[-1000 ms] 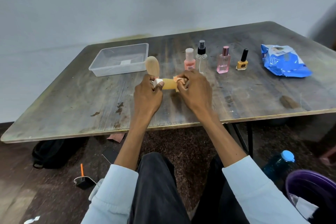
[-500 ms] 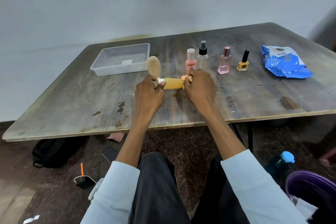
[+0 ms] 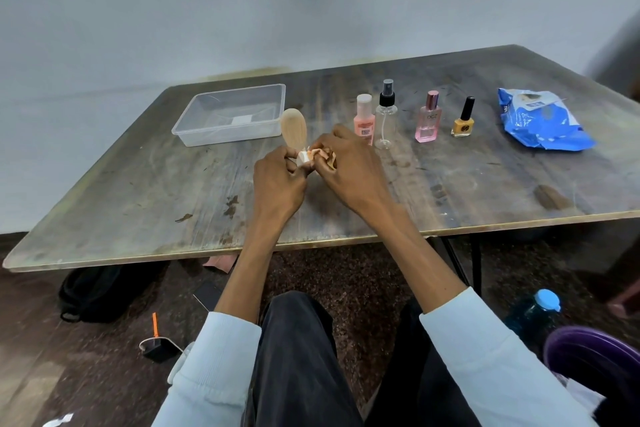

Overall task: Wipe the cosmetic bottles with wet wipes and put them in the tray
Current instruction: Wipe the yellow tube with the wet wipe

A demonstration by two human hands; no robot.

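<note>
Most of the tan cosmetic bottle (image 3: 294, 130) is hidden: only its rounded tan end rises above the left hand (image 3: 277, 184), and a short white neck part shows between the two hands. The rest of its body lies under the right hand (image 3: 349, 172) and a crumpled, orange-stained wet wipe (image 3: 320, 155). How far the wipe wraps round the bottle cannot be made out.

The left hand's fingers are curled round the bottle near its white neck, thumb and fingertips pinching it. The right hand's fingers are curled over the wipe, pressing it against the bottle's covered part; its fingertips are out of sight beneath the knuckles. The bottle is held just above the worn grey wooden table (image 3: 138, 191), tilted, with its rounded end pointing away from the person.

Taking the held bottle as landmark: the clear rectangular plastic tray (image 3: 187, 126) lies just beyond it and to the left. Just to its right stand a pink bottle with a pale cap (image 3: 364, 120) and a clear spray bottle with a black pump (image 3: 386, 118), side by side and very close together. Further right stand a pink square perfume bottle (image 3: 427, 121), then a yellow nail-polish bottle with a black cap (image 3: 463, 120). Far right lies the blue wet-wipe packet (image 3: 540, 123).
</note>
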